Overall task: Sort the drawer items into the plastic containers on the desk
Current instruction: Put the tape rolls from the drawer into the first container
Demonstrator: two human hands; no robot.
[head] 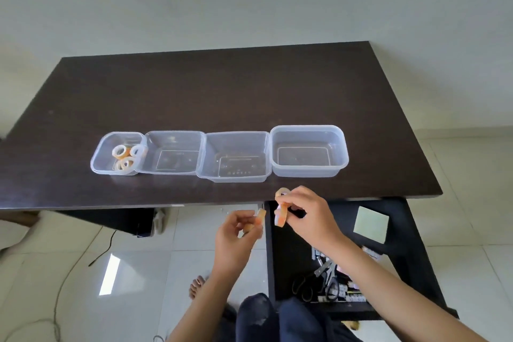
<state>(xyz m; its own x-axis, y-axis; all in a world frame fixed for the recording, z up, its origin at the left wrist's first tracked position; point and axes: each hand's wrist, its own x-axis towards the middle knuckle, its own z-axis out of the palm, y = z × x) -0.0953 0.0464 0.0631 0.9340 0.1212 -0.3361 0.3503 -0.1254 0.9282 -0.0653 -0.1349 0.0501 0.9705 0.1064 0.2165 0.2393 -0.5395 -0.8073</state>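
Four clear plastic containers stand in a row on the dark desk [211, 91]. The leftmost container [95, 159] holds several small tape rolls [122, 151]. The other three, second [200, 137], third [266, 144] and rightmost [342, 144], hold nothing. My left hand [236, 236] pinches tape rolls [259, 218] below the desk's front edge. My right hand [305, 214] grips more tape rolls [280, 218], one sticking up [282, 191] above its fingers. Both hands hover close together beside the open drawer [402, 230].
The open drawer at the lower right holds a pale green sticky-note pad [371, 224], scissors [316, 280] and small stationery. My knees [277, 316] and a foot [197, 286] show below. A cable [69, 280] trails over the tiled floor on the left.
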